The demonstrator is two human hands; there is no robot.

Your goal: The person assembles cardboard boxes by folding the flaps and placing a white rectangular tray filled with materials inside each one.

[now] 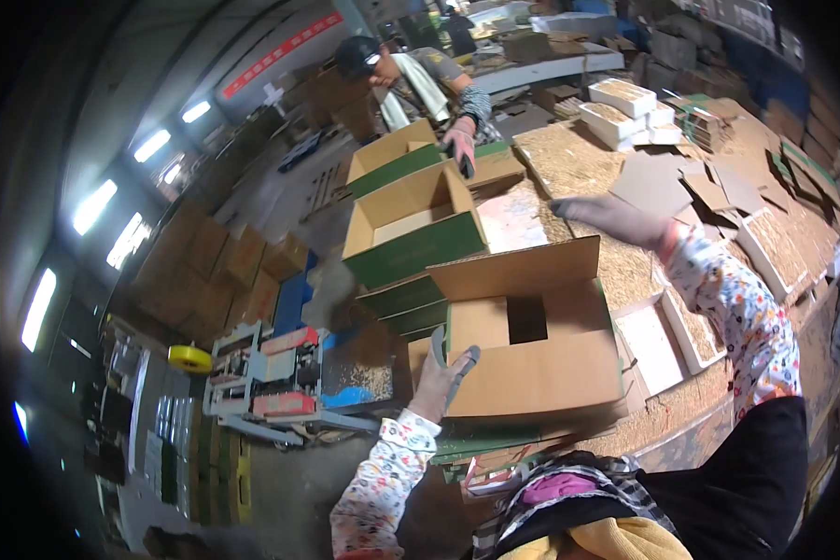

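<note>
A cardboard box (530, 373), brown inside with green outer sides, stands in front of me with its top flaps raised and a dark opening in the middle. At its near left corner is my gloved left hand (441, 381), thumb and fingers apart on either side of the flap's edge. My right hand (616, 218), also gloved, reaches out above the grain-coloured shavings to the right of the box. Its fingers are stretched out, slightly blurred, and nothing shows in them. Beyond stand another open green box (414, 250) and a farther open box (394, 177).
A co-worker (429, 84) leans over the far boxes, one gloved hand on them. White trays of shavings (616, 110) are stacked at the back right, near loose cardboard sheets (651, 182). On the left stand a machine with red parts (285, 373) and brown cartons (243, 271).
</note>
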